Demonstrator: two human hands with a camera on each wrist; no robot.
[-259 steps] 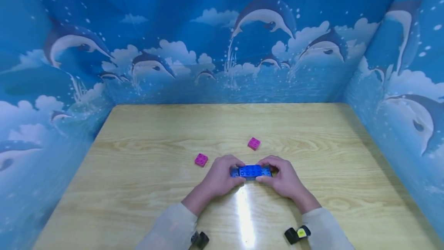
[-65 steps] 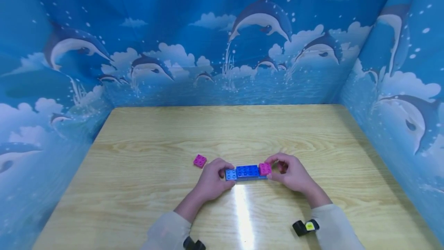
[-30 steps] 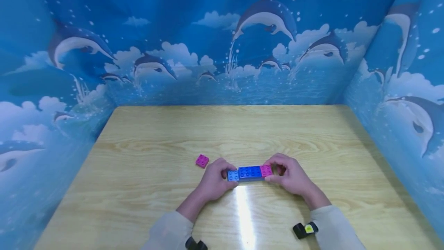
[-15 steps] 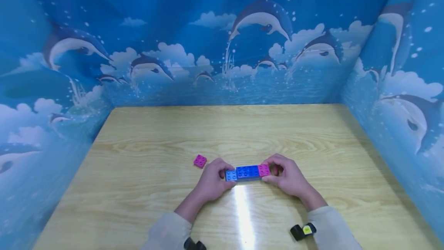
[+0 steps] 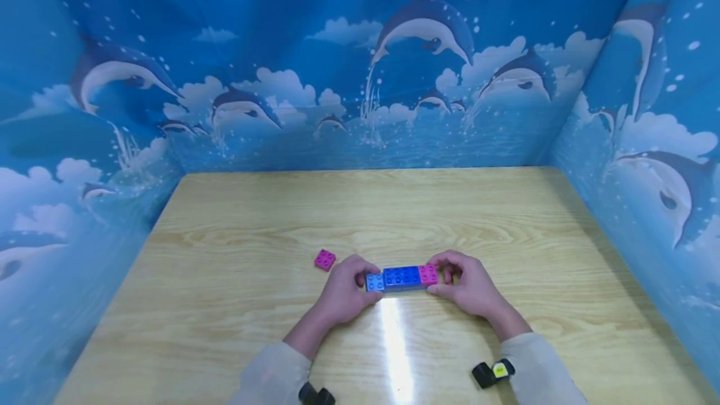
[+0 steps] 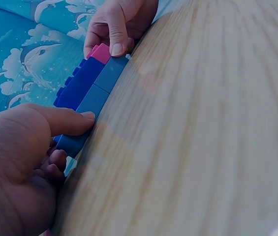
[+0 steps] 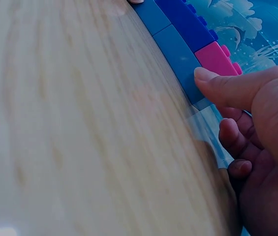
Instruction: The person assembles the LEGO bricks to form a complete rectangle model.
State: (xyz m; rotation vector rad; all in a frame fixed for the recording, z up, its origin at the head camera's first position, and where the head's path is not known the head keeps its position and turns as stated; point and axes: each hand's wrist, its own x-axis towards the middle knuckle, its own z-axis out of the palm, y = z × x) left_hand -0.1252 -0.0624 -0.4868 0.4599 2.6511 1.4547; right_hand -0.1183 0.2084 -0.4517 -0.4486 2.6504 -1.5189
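Two light blue building bricks lie end to end as a bottom row; the left one point(image 5: 374, 281) shows its studs, the right one point(image 7: 180, 54) shows its side. On top sit a dark blue brick point(image 5: 402, 276), bridging their joint, and a pink brick point(image 5: 428, 275) at the right end, flush against it. My left hand point(image 5: 345, 292) pinches the left light blue brick between thumb and fingers. My right hand point(image 5: 467, 283) grips the right end, its thumb pressing the right light blue brick just below the pink one; the fingers behind are partly hidden.
A loose pink brick point(image 5: 324, 260) lies on the wooden table point(image 5: 253, 224), beyond and left of my left hand. Blue dolphin-print curtains point(image 5: 360, 142) stand along the table's back and sides. Black wrist cameras point(image 5: 492, 372) sit at both sleeves.
Earlier, two pink bricks lay loose. My right hand has brought one onto the stack's right end and pressed it down level with the dark blue brick. Little differs over the last half second.
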